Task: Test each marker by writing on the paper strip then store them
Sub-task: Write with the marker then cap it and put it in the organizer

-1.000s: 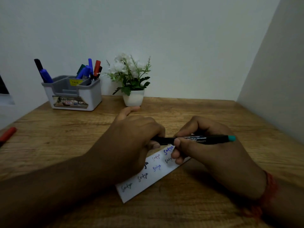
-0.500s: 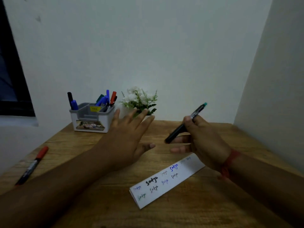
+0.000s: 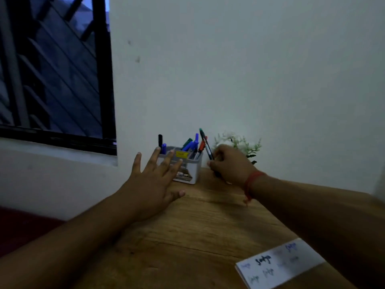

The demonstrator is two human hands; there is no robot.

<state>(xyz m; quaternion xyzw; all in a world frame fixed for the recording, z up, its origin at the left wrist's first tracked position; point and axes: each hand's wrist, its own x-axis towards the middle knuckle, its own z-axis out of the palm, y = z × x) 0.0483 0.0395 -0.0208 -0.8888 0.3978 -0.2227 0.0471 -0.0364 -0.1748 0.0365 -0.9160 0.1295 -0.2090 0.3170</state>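
My right hand (image 3: 230,163) grips a black marker with a green end (image 3: 206,146), held nearly upright just right of the grey marker holder (image 3: 192,170) at the back of the wooden table. The holder contains several markers, blue, green, red and black. My left hand (image 3: 152,180) is spread flat with fingers apart, reaching toward the holder's front left and overlapping it in view. The white paper strip (image 3: 279,264), covered in small written words, lies at the near right of the table, partly under my right forearm.
A small white-flowered plant (image 3: 243,143) stands behind my right hand against the white wall. A dark barred window (image 3: 54,69) fills the upper left. The table's left edge (image 3: 116,228) runs diagonally below my left arm.
The view has swung left and up. My right hand has carried the marker from mid-table to beside the holder and tipped it upright. My left hand has reached farther toward the holder.
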